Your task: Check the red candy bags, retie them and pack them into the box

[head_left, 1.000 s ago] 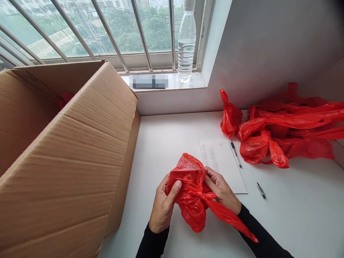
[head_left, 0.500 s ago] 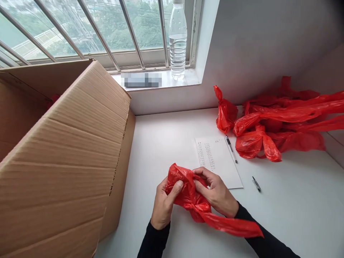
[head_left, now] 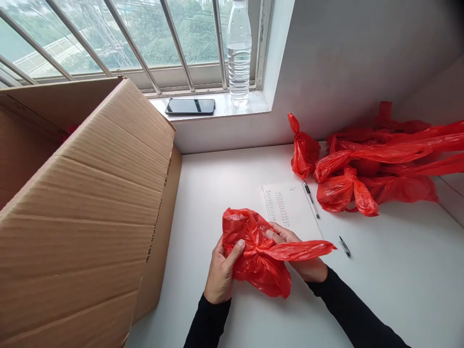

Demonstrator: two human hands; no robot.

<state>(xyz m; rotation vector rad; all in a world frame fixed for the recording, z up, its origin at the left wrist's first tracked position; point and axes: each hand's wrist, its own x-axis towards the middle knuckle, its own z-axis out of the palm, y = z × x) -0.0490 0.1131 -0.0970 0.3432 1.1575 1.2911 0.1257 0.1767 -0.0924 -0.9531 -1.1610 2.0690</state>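
Note:
A knotted red plastic bag [head_left: 266,273] is held between both hands above the white table, its twisted tail pointing right. My left hand [head_left: 222,273] grips the bag's left side, thumb on top and fingers hidden beneath. On the far right side, my right hand [head_left: 308,266] is closed on the bag, partly covered by the tail. What the bag contains is hidden. Just behind it lies a sheet of paper [head_left: 295,205] with handwritten columns, and a pen [head_left: 311,199] rests along its right edge.
A large open cardboard box [head_left: 108,193] fills the left side. Several tied red bags [head_left: 362,159] are heaped at the back right. A second pen [head_left: 344,246] lies right of the paper. On the windowsill are a phone [head_left: 190,107] and a water bottle [head_left: 239,58].
The bag has been turned in my hands, so its knot faces up and its tail has swung upward. My right hand has shifted lower, partly behind the tail.

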